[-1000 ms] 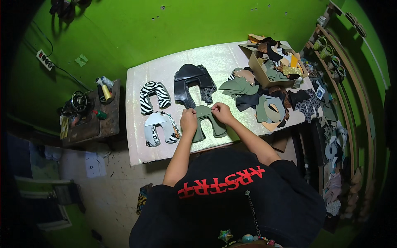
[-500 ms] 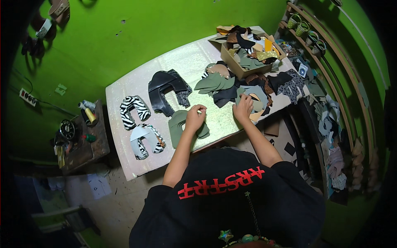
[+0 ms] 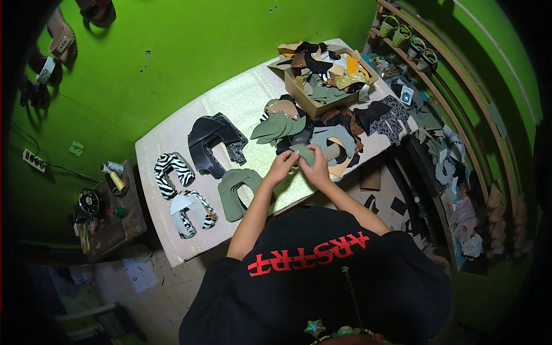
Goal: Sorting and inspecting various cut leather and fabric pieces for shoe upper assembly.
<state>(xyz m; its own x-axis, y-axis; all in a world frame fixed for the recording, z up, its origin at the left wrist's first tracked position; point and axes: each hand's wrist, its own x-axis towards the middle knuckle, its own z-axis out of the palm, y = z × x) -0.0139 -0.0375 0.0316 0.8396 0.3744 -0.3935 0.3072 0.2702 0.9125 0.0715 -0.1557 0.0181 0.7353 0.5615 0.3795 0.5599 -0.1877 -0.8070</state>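
In front of me, above the table's near side, my left hand [image 3: 283, 165] and my right hand [image 3: 315, 168] both pinch an olive-green cut piece [image 3: 301, 152] of fabric or leather. Part of it is hidden behind my fingers. Left of my hands lies a stack of curved olive-green pieces [image 3: 232, 195]. Just beyond them is a loose heap of leaf-shaped green pieces [image 3: 280, 127], with black and zebra-patterned scraps around it. A grey-blue piece and a tan piece [image 3: 344, 155] lie right of my right hand.
Stacks of black pieces [image 3: 210, 135], zebra-patterned pieces [image 3: 165, 183] and pale blue pieces [image 3: 185, 207] lie on the table's left. A cardboard box [image 3: 316, 104] full of scraps stands at the back. A small side table [image 3: 109, 233] is at left; wooden racks [image 3: 460, 86] line the right wall.
My right hand has moved left with a green piece and now meets my left hand, which has left the curved green stack. The view has shifted slightly.
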